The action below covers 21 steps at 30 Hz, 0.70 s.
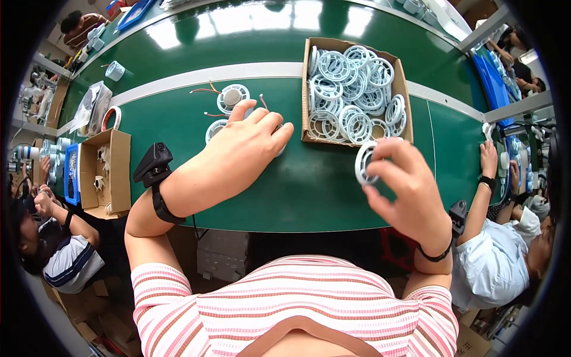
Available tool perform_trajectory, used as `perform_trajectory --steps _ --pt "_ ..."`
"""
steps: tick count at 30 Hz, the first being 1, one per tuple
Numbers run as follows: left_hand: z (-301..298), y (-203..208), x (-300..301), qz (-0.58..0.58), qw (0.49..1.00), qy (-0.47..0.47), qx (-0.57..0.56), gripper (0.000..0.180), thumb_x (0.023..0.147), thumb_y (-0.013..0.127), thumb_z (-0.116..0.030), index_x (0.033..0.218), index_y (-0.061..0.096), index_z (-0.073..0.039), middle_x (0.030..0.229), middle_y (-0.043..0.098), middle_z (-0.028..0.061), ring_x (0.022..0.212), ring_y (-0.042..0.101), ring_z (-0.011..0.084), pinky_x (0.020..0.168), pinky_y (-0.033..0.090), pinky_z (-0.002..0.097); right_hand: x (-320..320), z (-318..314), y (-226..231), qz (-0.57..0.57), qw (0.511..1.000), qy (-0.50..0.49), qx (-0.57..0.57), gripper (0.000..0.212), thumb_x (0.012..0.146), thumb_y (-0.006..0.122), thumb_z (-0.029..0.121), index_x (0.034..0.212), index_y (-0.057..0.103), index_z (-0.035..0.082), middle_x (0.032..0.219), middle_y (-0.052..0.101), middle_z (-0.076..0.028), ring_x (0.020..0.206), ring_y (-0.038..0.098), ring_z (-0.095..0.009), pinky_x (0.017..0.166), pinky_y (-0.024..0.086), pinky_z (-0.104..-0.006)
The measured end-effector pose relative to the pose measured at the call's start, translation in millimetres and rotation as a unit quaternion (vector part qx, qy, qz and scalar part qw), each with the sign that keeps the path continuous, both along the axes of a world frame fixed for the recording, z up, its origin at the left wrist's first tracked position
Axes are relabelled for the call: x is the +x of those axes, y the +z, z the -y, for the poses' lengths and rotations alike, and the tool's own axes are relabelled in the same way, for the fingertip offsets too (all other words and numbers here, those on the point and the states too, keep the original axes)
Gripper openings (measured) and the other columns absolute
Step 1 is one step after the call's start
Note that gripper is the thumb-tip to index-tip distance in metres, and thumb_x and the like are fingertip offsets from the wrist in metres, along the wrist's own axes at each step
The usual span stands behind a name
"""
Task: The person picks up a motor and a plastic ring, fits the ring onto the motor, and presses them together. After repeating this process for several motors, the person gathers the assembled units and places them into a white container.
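Pale-blue ring (360, 166), centre-right: fingers of the right hand (410, 181) clamp it; best pinched lightly. Left hand (248, 135), upper centre: can't tell finger closure.

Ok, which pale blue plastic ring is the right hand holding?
The pale blue plastic ring just outside the brown cardboard box, pinched by the right hand; those inside lie heaped.

I am looking into a factory assembly workshop: a long green workbench (315, 199) bears a cardboard box (306, 110) heaped with matching pale rings (354, 89). Wired round parts (232, 96) lie left of this box, a blue tray (492, 80) shows beyond its right side, and I see co-workers (491, 256) well off on either side.
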<state>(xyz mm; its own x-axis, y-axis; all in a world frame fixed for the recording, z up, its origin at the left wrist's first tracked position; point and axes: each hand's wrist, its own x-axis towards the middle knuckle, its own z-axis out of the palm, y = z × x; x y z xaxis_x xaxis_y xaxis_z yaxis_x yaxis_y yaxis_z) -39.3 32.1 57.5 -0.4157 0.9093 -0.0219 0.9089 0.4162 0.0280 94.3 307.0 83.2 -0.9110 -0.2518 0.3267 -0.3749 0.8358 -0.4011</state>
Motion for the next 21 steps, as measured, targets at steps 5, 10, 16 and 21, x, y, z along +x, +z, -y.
perform_trajectory --steps 5,10,16,21 --pt "-21.1 5.4 32.6 0.078 0.996 -0.040 0.011 0.063 0.075 0.084 -0.016 0.130 0.057 0.000 0.118 0.061 0.0112 0.114 0.059 0.0281 0.106 0.039 0.0454 31.2 -6.6 -50.0 0.141 0.990 0.016 0.025 0.028 0.071 0.081 0.004 0.095 0.066 0.003 0.109 0.060 -0.012 0.107 0.060 -0.034 0.091 0.049 -0.0446" --pt "-44.5 -10.0 43.4 0.101 0.989 -0.026 0.100 0.058 0.078 0.083 -0.029 0.121 0.058 0.000 0.107 0.059 0.0108 0.098 0.060 0.0267 0.090 0.045 0.0401 24.9 -19.4 -72.9 0.119 0.992 -0.047 -0.021 0.028 0.073 0.081 0.005 0.097 0.066 0.003 0.110 0.061 -0.012 0.104 0.060 -0.035 0.090 0.049 -0.0438" --pt "-55.1 -18.6 40.8 0.069 0.990 0.005 0.124 0.054 0.083 0.080 -0.035 0.117 0.058 0.000 0.103 0.058 0.0103 0.093 0.060 0.0247 0.082 0.046 0.0377 11.4 -44.6 -83.6 0.085 0.993 -0.065 -0.053 0.027 0.076 0.081 0.005 0.099 0.067 0.003 0.111 0.061 -0.012 0.104 0.060 -0.035 0.090 0.049 -0.0426" --pt "-50.4 -17.5 38.3 0.090 0.990 0.047 0.102 0.065 0.082 0.083 -0.033 0.130 0.055 0.000 0.115 0.060 0.0127 0.109 0.060 0.0274 0.098 0.044 0.0417 9.4 -40.3 -80.8 0.088 0.994 -0.047 -0.051 0.027 0.077 0.082 0.005 0.100 0.067 0.003 0.112 0.062 -0.012 0.103 0.060 -0.035 0.089 0.050 -0.0427"
